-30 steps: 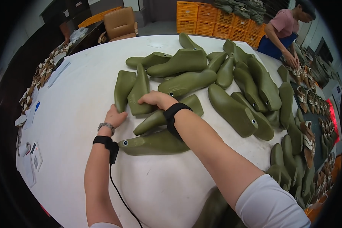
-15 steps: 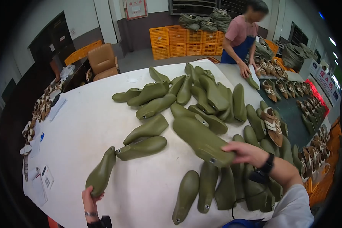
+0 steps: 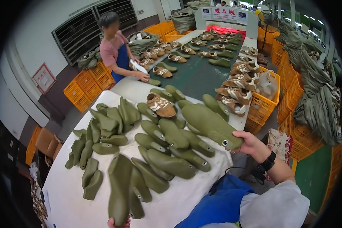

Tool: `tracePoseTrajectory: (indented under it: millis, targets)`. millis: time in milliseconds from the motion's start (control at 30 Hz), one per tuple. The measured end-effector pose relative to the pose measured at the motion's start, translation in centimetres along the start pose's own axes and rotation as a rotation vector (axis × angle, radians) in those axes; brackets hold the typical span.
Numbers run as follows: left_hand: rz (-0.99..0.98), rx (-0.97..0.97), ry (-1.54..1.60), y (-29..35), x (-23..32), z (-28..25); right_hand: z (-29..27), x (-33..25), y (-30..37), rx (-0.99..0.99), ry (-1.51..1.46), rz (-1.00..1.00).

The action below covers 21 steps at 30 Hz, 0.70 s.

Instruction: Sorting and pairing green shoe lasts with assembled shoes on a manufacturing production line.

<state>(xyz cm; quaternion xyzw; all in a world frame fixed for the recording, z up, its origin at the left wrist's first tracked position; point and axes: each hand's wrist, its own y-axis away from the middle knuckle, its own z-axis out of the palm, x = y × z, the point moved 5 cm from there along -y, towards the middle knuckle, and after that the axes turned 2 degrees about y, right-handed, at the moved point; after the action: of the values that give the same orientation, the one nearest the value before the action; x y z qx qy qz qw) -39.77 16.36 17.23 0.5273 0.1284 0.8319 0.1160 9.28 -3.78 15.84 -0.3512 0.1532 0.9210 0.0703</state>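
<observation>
In my right hand (image 3: 251, 146) is a green shoe last (image 3: 207, 123), gripped at the end with a round metal-rimmed hole; its sole faces up. It hangs over the table's right edge, beside a brown and white shoe (image 3: 161, 105) lying among other lasts. My left hand (image 3: 119, 222), mostly cut off by the lower edge, is closed round the lower end of another green shoe last (image 3: 119, 190). That last points away from me, next to a loose pile of lasts (image 3: 171, 161) on the white table (image 3: 70, 193).
Beyond the table, a green conveyor belt (image 3: 195, 74) carries shoes and lasts. A co-worker (image 3: 116, 51) handles a white piece at its left side. Orange crates (image 3: 264, 100) and grey sacks (image 3: 317, 114) stand on the right. A brown chair (image 3: 48, 142) is at the left.
My view has swung right toward the conveyor. My right hand has carried its last to the table's right edge; my left hand, still holding its last, is now beside the right-hand pile.
</observation>
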Motion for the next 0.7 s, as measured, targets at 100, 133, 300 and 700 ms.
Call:
tracePoseTrajectory:
  millis: [100, 133, 300, 700]
  targets:
    - [-0.154, -0.227, -0.054, 2.0, -4.9, 8.7, -4.6, -3.3, 3.0, 0.096, -0.014, -0.07]
    - [-0.147, -0.274, -0.059, 1.8, -7.0, 10.7, -6.2, -4.4, 3.7, 0.101, -0.018, -0.104]
    - [-0.25, -0.576, -0.263, 5.4, -14.6, 21.5, -15.5, -9.4, 6.0, 0.141, -0.003, -0.108]
    - [-0.236, -0.654, -0.469, 10.9, -21.6, 33.1, -23.0, -19.3, 5.1, 0.062, -0.098, 0.014]
